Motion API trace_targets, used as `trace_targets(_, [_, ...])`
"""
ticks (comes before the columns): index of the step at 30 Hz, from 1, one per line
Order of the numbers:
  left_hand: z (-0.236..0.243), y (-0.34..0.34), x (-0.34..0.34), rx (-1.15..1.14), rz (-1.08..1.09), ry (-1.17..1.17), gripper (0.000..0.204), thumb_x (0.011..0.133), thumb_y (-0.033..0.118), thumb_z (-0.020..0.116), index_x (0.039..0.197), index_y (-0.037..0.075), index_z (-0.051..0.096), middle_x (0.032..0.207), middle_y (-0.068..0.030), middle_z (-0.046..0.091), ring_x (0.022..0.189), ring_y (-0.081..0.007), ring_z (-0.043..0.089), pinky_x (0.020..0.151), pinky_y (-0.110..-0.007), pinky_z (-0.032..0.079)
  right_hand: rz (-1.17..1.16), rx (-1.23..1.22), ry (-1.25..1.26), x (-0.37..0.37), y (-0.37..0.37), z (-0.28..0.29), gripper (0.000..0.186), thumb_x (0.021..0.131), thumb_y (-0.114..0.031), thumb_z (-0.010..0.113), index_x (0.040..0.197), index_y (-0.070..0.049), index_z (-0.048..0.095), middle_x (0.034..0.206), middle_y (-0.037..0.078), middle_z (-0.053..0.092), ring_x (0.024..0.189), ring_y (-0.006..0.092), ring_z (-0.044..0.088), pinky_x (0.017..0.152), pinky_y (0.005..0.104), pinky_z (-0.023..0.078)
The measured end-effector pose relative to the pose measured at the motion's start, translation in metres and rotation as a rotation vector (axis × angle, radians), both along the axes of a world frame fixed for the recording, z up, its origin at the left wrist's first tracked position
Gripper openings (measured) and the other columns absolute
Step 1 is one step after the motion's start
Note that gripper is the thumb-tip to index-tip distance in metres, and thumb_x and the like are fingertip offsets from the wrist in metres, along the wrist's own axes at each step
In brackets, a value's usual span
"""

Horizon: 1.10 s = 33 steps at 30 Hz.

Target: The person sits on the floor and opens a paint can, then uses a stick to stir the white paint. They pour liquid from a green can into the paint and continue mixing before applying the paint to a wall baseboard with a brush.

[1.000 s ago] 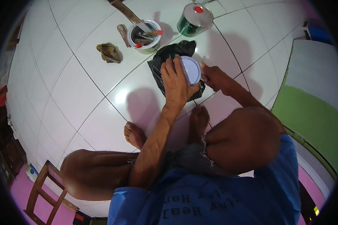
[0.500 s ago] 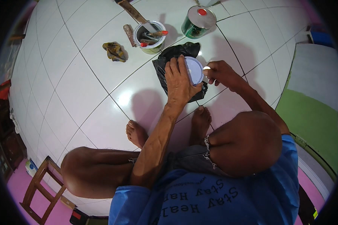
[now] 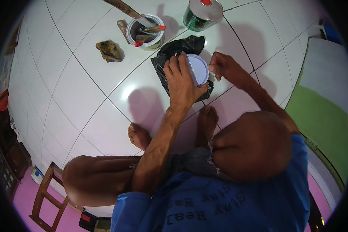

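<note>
A round container with a pale lavender lid [image 3: 198, 68] rests on a crumpled black plastic bag [image 3: 167, 53] on the tiled floor. My left hand [image 3: 180, 83] wraps over its left side, fingers curled at the far rim and thumb at the near right. My right hand [image 3: 224, 67] is closed at the lid's right rim; whatever its fingertips hold is too small to make out. Just beyond sits an open tub [image 3: 145, 20] holding sticks and tools with red-orange parts, with a brownish roll [image 3: 122, 29] beside it and a stained crumpled rag [image 3: 108, 51] to the left.
A metal can with a red cap [image 3: 197, 19] stands at the back. A green-and-white board [image 3: 324, 96] lies along the right, a wooden chair or frame [image 3: 46, 185] at lower left. My bare feet and knees are close below my hands.
My right hand has shifted up a little along the lid's rim; a small shiny piece seen at its fingertips earlier is less visible now. My left hand keeps its grip.
</note>
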<state>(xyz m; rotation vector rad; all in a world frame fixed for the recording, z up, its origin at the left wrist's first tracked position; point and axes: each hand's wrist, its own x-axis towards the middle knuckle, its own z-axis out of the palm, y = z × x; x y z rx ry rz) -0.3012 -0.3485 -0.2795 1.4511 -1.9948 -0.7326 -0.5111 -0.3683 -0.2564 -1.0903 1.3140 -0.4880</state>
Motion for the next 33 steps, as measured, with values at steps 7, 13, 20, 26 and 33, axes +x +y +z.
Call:
trace_targets(7, [-0.002, 0.001, 0.008, 0.015, 0.024, 0.000, 0.120, 0.052, 0.023, 0.097, 0.151, -0.002, 0.033, 0.141, -0.0305, 0.037, 0.130, -0.0486, 0.036, 0.111, -0.058, 0.036, -0.070, 0.013, -0.215, 0.003, 0.016, -0.029, 0.022, 0.104, -0.023, 0.064, 0.099, -0.007, 0.050, 0.089, 0.001, 0.053, 0.074, 0.0105, 0.054, 0.070, 0.0284, 0.047])
trace_targets(13, [-0.002, 0.002, 0.005, -0.006, 0.032, 0.002, 0.119, 0.053, 0.026, 0.096, 0.150, -0.002, 0.033, 0.140, -0.0305, 0.039, 0.129, -0.0485, 0.037, 0.110, -0.057, 0.036, -0.347, 0.000, -0.570, 0.016, 0.025, -0.045, 0.027, 0.104, -0.032, 0.065, 0.102, -0.008, 0.052, 0.087, 0.001, 0.055, 0.072, 0.0089, 0.053, 0.066, 0.0275, 0.046])
trace_targets(20, [-0.004, 0.001, 0.018, -0.043, -0.019, -0.086, 0.125, 0.057, 0.046, 0.096, 0.152, -0.004, 0.033, 0.135, -0.0310, 0.043, 0.125, -0.0478, 0.042, 0.109, -0.056, 0.038, -0.035, 0.011, -0.100, 0.012, 0.026, -0.023, 0.035, 0.106, -0.041, 0.059, 0.097, -0.007, 0.056, 0.077, 0.003, 0.054, 0.068, 0.0141, 0.052, 0.066, 0.0320, 0.045])
trace_targets(26, [0.006, 0.001, 0.021, 0.018, 0.024, -0.266, 0.130, 0.062, 0.062, 0.091, 0.159, 0.002, 0.029, 0.136, -0.0333, 0.043, 0.123, -0.0490, 0.046, 0.102, -0.058, 0.044, 0.038, -0.323, 0.541, 0.042, 0.017, -0.008, 0.044, 0.106, -0.036, 0.048, 0.099, 0.004, 0.065, 0.090, 0.030, 0.069, 0.087, 0.0500, 0.067, 0.080, 0.0558, 0.050])
trace_targets(33, [0.011, -0.001, 0.010, 0.022, -0.068, -0.265, 0.135, 0.057, 0.048, 0.097, 0.159, -0.001, 0.023, 0.143, -0.0305, 0.041, 0.129, -0.0467, 0.046, 0.102, -0.056, 0.046, 0.124, -0.362, 0.889, 0.042, 0.021, 0.008, 0.044, 0.106, -0.036, 0.049, 0.097, 0.002, 0.067, 0.089, 0.027, 0.071, 0.086, 0.0438, 0.070, 0.080, 0.0538, 0.053])
